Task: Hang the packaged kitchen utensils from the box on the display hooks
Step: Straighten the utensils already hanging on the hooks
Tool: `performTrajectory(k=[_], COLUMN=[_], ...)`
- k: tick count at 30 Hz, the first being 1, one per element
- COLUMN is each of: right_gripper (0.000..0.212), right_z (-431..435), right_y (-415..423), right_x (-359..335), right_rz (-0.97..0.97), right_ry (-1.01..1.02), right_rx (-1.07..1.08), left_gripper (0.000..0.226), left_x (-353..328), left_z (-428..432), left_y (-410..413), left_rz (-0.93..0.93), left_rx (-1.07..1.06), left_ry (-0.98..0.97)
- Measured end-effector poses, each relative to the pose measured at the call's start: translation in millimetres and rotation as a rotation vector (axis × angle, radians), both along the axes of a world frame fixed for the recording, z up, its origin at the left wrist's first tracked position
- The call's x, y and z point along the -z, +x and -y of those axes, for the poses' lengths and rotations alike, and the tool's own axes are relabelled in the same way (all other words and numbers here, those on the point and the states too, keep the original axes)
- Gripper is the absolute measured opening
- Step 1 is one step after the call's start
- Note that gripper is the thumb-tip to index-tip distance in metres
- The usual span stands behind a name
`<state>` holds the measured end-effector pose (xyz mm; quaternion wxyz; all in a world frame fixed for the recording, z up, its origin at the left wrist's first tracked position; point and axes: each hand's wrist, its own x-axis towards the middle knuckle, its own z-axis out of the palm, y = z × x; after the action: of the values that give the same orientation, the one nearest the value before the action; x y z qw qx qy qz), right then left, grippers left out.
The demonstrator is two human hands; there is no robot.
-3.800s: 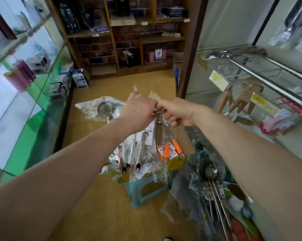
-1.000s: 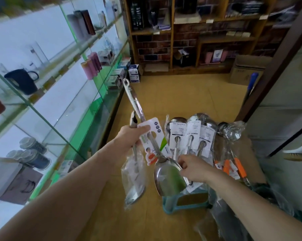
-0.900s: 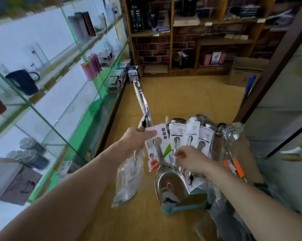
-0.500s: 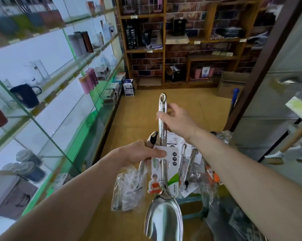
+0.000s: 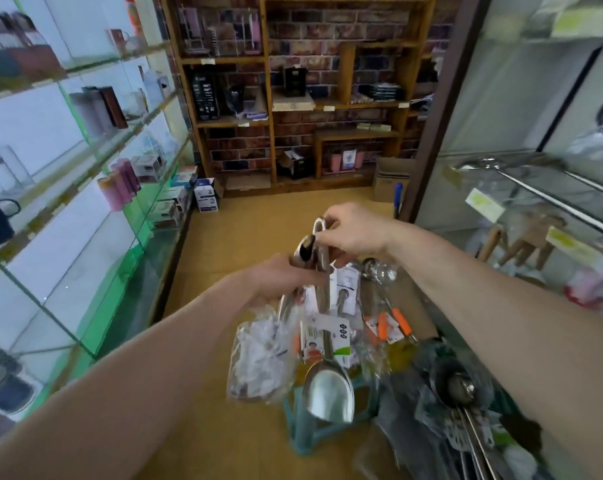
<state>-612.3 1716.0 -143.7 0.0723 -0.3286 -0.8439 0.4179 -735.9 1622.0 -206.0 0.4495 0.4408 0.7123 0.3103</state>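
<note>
A steel scoop (image 5: 329,389) with a white and green card label hangs upright in front of me. My right hand (image 5: 353,232) pinches the looped top of its handle. My left hand (image 5: 286,280) grips the handles lower down, together with a second utensil in a crinkled clear bag (image 5: 260,355). Below them the box (image 5: 395,353) holds more packaged utensils, some with orange handles (image 5: 383,325). Chrome display hooks (image 5: 549,199) with yellow price tags stick out from the panel at the right.
Glass shelves (image 5: 85,174) with mugs and bottles line the left side. A brick-backed wooden shelf unit (image 5: 293,98) stands ahead. A teal stool (image 5: 314,431) sits under the box. Measuring spoons (image 5: 463,393) hang at the lower right. A dark post (image 5: 442,109) edges the right panel.
I lifted the scoop out of the box with my left hand. My right hand moved from the box up to the top of the handle. My view turned toward the hooks.
</note>
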Motion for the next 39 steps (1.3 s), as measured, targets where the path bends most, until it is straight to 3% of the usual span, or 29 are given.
performTrajectory(k=[4, 9, 11, 16, 21, 25, 33, 39], right_gripper=[0.019, 0.016, 0.014, 0.009, 0.019, 0.012, 0.022, 0.010], right_z=[9, 16, 21, 41, 63, 91, 167, 238], right_y=[32, 89, 115, 181, 245, 300, 417, 490], right_x=[-11, -18, -19, -18, -15, -12, -13, -28], right_rz=[0.113, 0.239, 0.292, 0.422, 0.531, 0.578, 0.615, 0.592], right_ry=[0.115, 0.097, 0.078, 0.043, 0.013, 0.023, -0.020, 0.021], right_rx=[0.033, 0.104, 0.142, 0.244, 0.328, 0.407, 0.583, 0.661], left_gripper=[0.024, 0.020, 0.007, 0.004, 0.011, 0.021, 0.016, 0.017], left_x=[-11, -9, -9, -8, -13, -13, -18, -29], left_z=[-5, -16, -20, -28, -24, -15, 25, 69], left_y=[31, 80, 105, 173, 242, 298, 392, 457], left_rz=[0.055, -0.061, -0.145, -0.355, -0.650, -0.811, -0.818, -0.748], left_rx=[0.089, 0.188, 0.252, 0.487, 0.777, 0.871, 0.914, 0.879], left_ry=[-0.009, -0.045, -0.046, -0.087, 0.000, 0.032, 0.079, 0.151])
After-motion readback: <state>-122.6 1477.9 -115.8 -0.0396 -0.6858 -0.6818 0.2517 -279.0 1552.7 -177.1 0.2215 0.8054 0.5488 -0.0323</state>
